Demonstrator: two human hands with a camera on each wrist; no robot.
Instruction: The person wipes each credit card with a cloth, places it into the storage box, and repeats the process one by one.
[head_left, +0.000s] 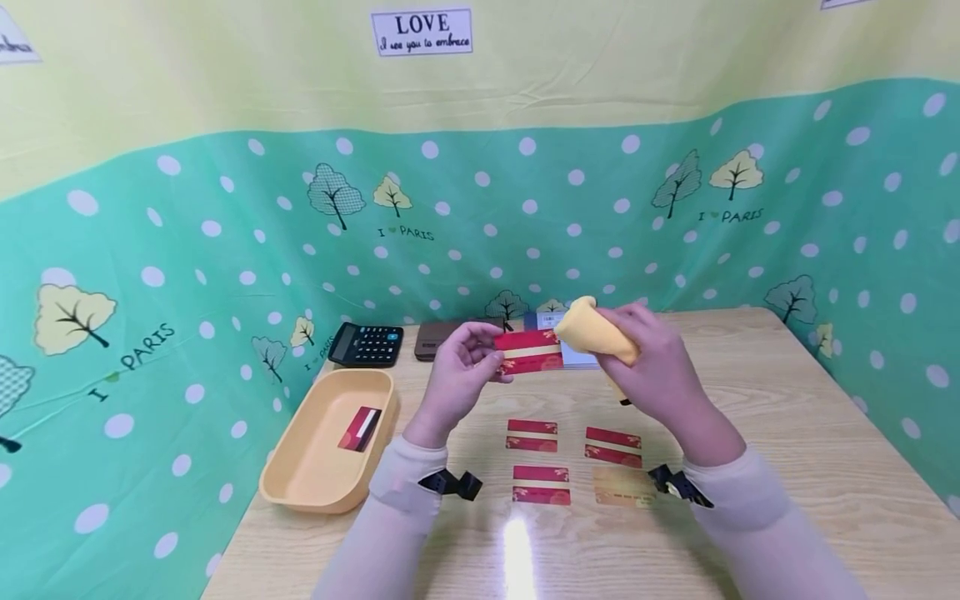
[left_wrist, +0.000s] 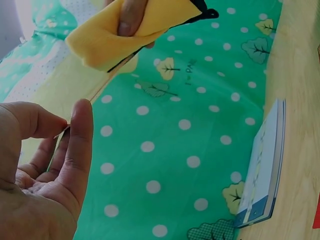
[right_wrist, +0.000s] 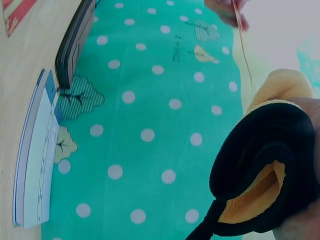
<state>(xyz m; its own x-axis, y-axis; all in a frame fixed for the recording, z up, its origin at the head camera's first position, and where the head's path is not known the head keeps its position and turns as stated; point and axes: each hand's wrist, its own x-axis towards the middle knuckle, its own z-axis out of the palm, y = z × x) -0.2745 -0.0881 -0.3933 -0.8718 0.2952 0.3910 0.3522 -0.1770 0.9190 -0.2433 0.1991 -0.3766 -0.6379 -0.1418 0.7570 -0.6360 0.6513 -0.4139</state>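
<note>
My left hand [head_left: 457, 379] pinches a red card with a pale gold stripe [head_left: 530, 352] at its left end, held up over the table. In the left wrist view this card shows nearly edge-on between thumb and finger. My right hand [head_left: 663, 371] grips a folded yellow cloth [head_left: 596, 332] with black trim and a loop [left_wrist: 212, 13]. In the head view the cloth overlaps the card's right edge. Below the hands lie red striped cards [head_left: 532, 435], [head_left: 613, 447], [head_left: 541, 485] and a gold card [head_left: 624, 486], laid out in two rows.
A peach plastic basin [head_left: 281, 467] with a dark red card [head_left: 360, 429] inside stands on the left. Along the back are a black calculator [head_left: 366, 345], a brown wallet [head_left: 431, 337] and a light blue notebook [right_wrist: 37, 155]. A polka-dot curtain [head_left: 480, 225] hangs behind the table [head_left: 757, 375].
</note>
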